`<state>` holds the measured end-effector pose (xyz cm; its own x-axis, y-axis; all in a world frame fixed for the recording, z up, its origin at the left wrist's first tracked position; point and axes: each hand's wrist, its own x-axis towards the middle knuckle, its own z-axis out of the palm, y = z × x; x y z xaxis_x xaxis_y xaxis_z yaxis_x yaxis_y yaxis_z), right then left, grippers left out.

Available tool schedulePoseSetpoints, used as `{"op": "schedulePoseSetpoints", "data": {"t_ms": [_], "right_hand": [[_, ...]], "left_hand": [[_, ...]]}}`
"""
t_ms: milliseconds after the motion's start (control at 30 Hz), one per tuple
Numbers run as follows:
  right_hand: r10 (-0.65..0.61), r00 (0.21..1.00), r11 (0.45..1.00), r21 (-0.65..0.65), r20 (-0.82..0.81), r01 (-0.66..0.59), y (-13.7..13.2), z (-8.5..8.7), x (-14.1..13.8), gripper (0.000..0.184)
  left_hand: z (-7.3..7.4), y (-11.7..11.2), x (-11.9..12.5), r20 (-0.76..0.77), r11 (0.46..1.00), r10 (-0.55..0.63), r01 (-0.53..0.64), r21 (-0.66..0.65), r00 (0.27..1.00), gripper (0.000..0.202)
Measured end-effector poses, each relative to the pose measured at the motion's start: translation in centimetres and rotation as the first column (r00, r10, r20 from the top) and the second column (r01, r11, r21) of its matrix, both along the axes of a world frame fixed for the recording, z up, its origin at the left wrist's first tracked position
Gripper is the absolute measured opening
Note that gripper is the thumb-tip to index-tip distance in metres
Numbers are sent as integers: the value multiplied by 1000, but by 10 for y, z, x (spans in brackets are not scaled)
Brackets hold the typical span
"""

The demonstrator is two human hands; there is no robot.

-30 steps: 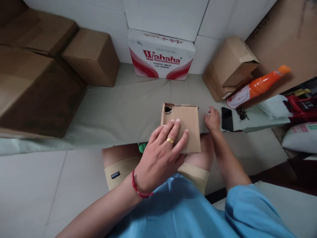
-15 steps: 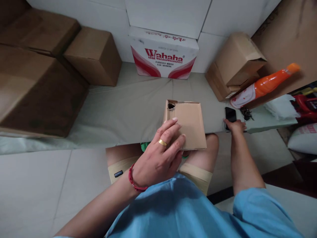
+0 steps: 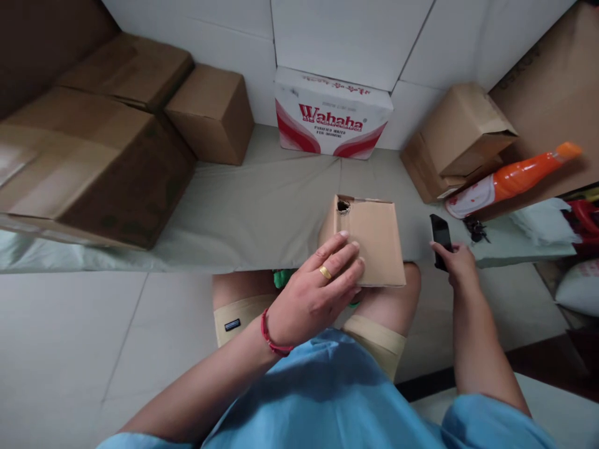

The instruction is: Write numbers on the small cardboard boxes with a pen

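A small cardboard box (image 3: 378, 240) with a ragged hole in its top left corner stands at the table's front edge, above my knees. My left hand (image 3: 325, 277), with a gold ring and a red bracelet, lies across the box's near left side, fingers stretched out over the cardboard. Over at the right, my right hand (image 3: 461, 265) grips a black smartphone (image 3: 440, 240), thumb on its left edge and the rest of the fingers partly hidden. The phone is tilted at the table's edge, near a bunch of keys (image 3: 476, 229).
A white and red Wahaha carton (image 3: 333, 118) stands against the tiled wall. Large brown boxes (image 3: 107, 168) fill the left side. To the right are a cardboard box (image 3: 468, 131), an orange bottle (image 3: 519, 179) and white plastic (image 3: 545, 221). A pale green cloth (image 3: 253, 212) covers the table.
My right hand has lifted the phone off the tabletop and drawn it toward me. The left hand stays on the box. The whole view has shifted slightly.
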<state>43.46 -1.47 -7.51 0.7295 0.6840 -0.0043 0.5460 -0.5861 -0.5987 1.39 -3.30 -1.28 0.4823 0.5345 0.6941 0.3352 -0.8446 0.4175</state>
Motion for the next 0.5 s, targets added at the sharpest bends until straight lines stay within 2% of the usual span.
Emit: {"op": "schedulePoseSetpoints", "data": {"t_ms": [67,133,200,267,333,400,500], "right_hand": [[84,992,984,163,-93,-68,-16,27,-33,76],[246,956,917,358,-158,-177,-33,59,-75,75],[390,914,851,421,-108,-313,-47,89,-120,72],[469,882,793,424,35,-438,-54,110,-161,71],[493,848,738,422,195,-527,-54,121,-194,71],[491,810,696,415,320,-586,-51,124,-217,68],[470,786,684,398,401,-612,-46,123,-236,63]], "left_hand": [[-5,1,0,42,1000,-4,5,-15,999,40],[-10,2,4,80,1000,12,-11,-17,997,45],[-13,2,10,99,999,31,-30,-11,995,48],[-13,2,16,100,999,38,-37,-6,994,50],[-12,2,20,94,1000,26,-26,-4,995,53],[-12,2,20,99,1000,-11,12,-6,995,58],[-16,3,17,163,997,-69,71,-7,984,66]]}}
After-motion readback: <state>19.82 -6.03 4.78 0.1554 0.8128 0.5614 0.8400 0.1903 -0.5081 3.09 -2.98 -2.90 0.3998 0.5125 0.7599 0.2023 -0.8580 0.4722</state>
